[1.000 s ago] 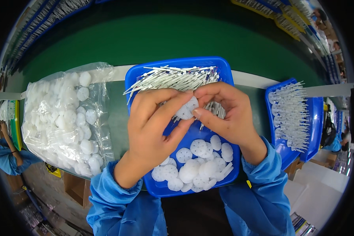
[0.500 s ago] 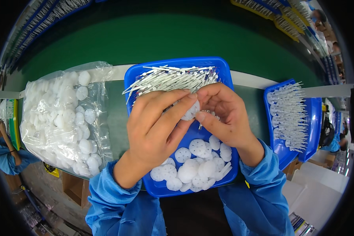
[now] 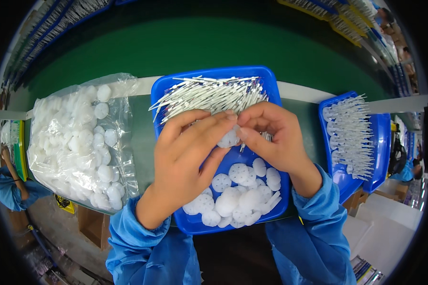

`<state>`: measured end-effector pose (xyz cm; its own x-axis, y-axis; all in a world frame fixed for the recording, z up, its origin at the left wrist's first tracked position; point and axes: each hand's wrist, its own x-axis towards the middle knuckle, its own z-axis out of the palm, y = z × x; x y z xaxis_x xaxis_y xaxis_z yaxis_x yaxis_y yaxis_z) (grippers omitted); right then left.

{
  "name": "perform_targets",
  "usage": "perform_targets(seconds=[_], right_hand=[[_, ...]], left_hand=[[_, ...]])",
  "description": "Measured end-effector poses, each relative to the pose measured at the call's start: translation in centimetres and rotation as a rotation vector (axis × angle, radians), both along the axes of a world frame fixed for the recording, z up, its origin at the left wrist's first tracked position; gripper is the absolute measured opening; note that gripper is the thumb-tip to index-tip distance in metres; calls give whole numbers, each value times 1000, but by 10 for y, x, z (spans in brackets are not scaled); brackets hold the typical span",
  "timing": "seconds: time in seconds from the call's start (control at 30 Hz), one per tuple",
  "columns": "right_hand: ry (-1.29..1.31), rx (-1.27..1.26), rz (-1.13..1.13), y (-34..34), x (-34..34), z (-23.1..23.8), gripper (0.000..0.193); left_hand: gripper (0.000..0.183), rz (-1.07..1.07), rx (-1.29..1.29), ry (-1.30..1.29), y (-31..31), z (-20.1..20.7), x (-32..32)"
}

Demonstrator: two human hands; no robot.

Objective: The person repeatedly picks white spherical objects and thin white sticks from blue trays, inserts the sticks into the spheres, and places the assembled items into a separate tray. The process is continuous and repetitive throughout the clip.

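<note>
- The left hand (image 3: 188, 154) and right hand (image 3: 271, 137) are meeting fingertip to fingertip, both pinching one white disc (image 3: 229, 139).
- Just beyond the pinch, white sticks (image 3: 209, 94) are lying in the blue tray (image 3: 271, 80).
- Below it, loose discs (image 3: 238, 194) are piling.

The person wears a bright blue work garment with long sleeves. The left sleeve (image 3: 142, 237) runs up to the wrist just behind the left grip (image 3: 190, 152), where its cuff gathers tight and puckers into small folds. The right sleeve (image 3: 318, 223) is the same blue cloth; its cuff closes round the wrist just behind the right grip (image 3: 276, 137), also bunched into creases. Further back from both grips the fabric hangs loose, with broad soft wrinkles and a slight sheen. Both grips are bare: no gloves, rings or watch show. No markings are visible on the sleeves.
</note>
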<state>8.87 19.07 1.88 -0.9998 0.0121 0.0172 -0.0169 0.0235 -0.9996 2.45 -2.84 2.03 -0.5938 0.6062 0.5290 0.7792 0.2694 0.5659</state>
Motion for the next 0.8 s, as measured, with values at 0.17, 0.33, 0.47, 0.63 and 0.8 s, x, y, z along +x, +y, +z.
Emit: perform_targets(seconds=[0.17, 0.33, 0.47, 0.63, 0.8], right_hand=[[302, 696, 124, -2, 17, -4, 22], [426, 1016, 190, -7, 18, -9, 23], [346, 936, 165, -5, 19, -2, 21], [353, 895, 154, -2, 21, -10, 22], [382, 874, 182, -7, 21, -12, 23]], left_hand=[[69, 125, -105, -69, -22, -2, 19], [67, 114, -312, -42, -31, -18, 29], [64, 78, -322, -71, -32, -15, 29], [42, 39, -331, -91, -28, -11, 24], [22, 27, -321, -84, -25, -13, 20]])
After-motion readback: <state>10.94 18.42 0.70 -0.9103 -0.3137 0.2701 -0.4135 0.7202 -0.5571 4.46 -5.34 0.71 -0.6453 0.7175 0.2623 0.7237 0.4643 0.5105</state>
